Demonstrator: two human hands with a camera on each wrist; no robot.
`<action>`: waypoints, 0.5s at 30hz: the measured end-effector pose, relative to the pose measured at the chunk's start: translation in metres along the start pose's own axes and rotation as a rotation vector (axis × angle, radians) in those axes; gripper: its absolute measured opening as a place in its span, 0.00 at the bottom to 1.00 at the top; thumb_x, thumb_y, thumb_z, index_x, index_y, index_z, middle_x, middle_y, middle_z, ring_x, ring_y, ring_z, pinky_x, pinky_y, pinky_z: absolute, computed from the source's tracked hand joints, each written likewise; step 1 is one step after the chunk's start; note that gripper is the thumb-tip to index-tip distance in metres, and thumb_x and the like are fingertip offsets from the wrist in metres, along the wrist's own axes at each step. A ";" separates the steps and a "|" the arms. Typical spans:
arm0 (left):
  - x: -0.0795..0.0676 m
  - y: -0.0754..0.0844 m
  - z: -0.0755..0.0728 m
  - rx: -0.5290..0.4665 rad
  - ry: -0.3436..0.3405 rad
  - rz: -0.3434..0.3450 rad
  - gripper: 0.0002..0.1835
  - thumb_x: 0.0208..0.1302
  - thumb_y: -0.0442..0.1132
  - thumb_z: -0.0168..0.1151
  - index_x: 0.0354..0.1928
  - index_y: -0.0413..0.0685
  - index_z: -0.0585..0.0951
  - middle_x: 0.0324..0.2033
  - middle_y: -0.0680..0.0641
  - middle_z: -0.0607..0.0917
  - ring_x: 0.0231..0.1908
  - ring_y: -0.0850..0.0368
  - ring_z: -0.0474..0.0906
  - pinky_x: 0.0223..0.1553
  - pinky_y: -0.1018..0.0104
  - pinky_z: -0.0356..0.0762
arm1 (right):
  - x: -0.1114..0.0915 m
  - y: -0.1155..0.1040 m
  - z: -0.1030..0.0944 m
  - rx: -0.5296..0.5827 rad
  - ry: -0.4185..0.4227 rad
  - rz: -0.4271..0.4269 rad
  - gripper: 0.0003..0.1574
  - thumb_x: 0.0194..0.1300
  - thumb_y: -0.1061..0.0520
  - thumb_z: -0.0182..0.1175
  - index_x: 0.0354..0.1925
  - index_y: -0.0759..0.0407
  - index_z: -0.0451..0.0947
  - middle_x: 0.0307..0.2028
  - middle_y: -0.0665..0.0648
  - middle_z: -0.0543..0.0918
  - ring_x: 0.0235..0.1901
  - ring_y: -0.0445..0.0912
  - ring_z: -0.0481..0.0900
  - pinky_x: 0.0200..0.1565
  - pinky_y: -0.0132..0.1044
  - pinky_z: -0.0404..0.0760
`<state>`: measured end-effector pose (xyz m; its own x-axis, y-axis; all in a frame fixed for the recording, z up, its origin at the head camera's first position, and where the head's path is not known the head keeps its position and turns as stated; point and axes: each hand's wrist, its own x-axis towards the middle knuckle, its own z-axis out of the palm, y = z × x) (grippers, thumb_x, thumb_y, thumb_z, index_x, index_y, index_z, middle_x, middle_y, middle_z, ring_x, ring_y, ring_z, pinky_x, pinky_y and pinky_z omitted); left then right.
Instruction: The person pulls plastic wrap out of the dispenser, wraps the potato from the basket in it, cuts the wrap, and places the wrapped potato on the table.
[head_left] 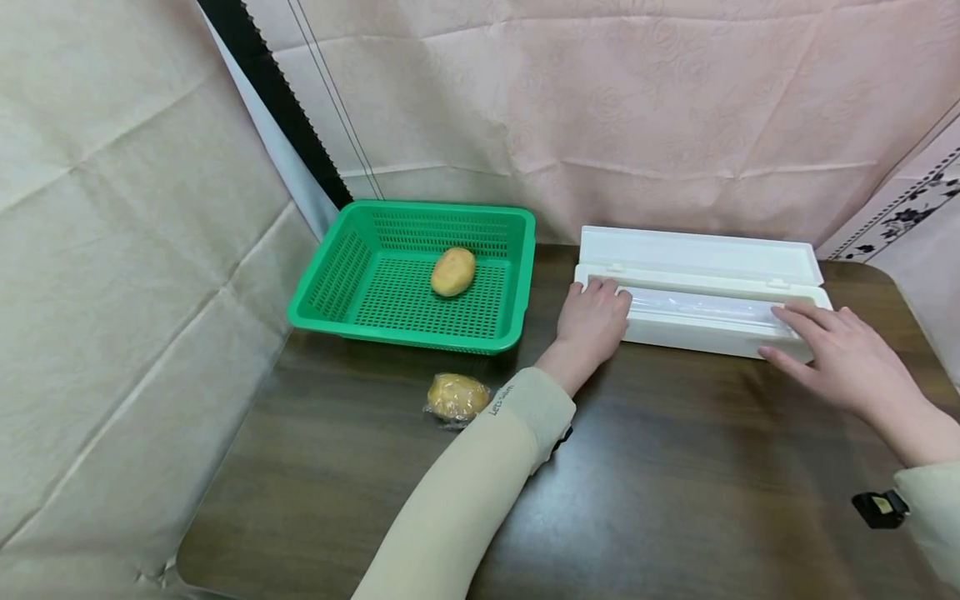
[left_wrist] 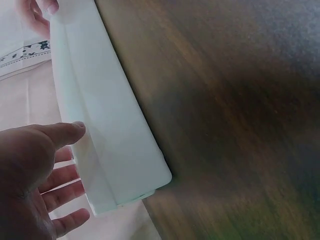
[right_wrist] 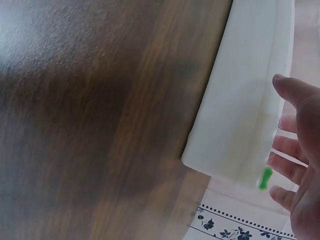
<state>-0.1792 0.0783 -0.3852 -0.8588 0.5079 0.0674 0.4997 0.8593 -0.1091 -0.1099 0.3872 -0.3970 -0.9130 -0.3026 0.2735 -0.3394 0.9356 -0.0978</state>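
Note:
A long white plastic-wrap box point(head_left: 697, 335) stands at the back right of the table with its lid point(head_left: 697, 254) raised. Inside lies a roll of clear plastic wrap point(head_left: 697, 305). My left hand point(head_left: 596, 321) is at the box's left end, fingers reaching over the front edge; its thumb touches the front wall in the left wrist view. At the right end, my right hand point(head_left: 847, 354) has its fingers spread and loosely extended over the edge. A small green tab point(right_wrist: 265, 178) shows at that end in the right wrist view.
Left of the box stands a green plastic basket point(head_left: 300, 312) with a bare potato point(head_left: 453, 272) in it. A potato wrapped in clear film point(head_left: 457, 397) lies in front of the basket, beside my left sleeve. Pink cloth point(head_left: 675, 108) hangs behind the wooden table point(head_left: 675, 500).

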 end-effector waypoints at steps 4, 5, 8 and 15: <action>-0.001 -0.002 0.002 0.004 0.012 0.006 0.13 0.69 0.51 0.55 0.52 0.62 0.79 0.49 0.56 0.78 0.54 0.58 0.72 0.55 0.57 0.67 | -0.003 0.001 0.002 -0.006 -0.012 0.009 0.34 0.58 0.47 0.66 0.56 0.67 0.74 0.54 0.72 0.74 0.53 0.70 0.70 0.65 0.62 0.53; -0.001 -0.002 0.003 0.008 0.016 0.007 0.13 0.69 0.51 0.55 0.52 0.63 0.79 0.49 0.56 0.78 0.54 0.58 0.72 0.54 0.57 0.67 | -0.003 0.001 0.002 -0.009 -0.011 0.009 0.34 0.59 0.47 0.66 0.56 0.67 0.74 0.54 0.72 0.75 0.53 0.70 0.70 0.65 0.62 0.53; -0.002 -0.003 0.004 0.017 0.029 0.008 0.13 0.69 0.52 0.55 0.51 0.63 0.79 0.48 0.56 0.78 0.54 0.58 0.72 0.53 0.57 0.67 | -0.005 0.001 0.003 -0.009 -0.005 0.000 0.34 0.59 0.48 0.66 0.57 0.66 0.74 0.55 0.71 0.75 0.53 0.70 0.70 0.67 0.60 0.51; -0.002 -0.004 0.006 0.013 0.053 0.009 0.13 0.68 0.53 0.56 0.50 0.63 0.79 0.48 0.56 0.77 0.53 0.58 0.72 0.52 0.58 0.68 | -0.007 0.003 0.005 -0.020 0.022 -0.001 0.33 0.57 0.50 0.68 0.56 0.65 0.75 0.53 0.70 0.75 0.48 0.67 0.71 0.56 0.59 0.62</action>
<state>-0.1799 0.0730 -0.3913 -0.8467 0.5187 0.1183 0.5059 0.8538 -0.1230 -0.1059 0.3910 -0.4036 -0.9072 -0.3000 0.2951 -0.3358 0.9387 -0.0780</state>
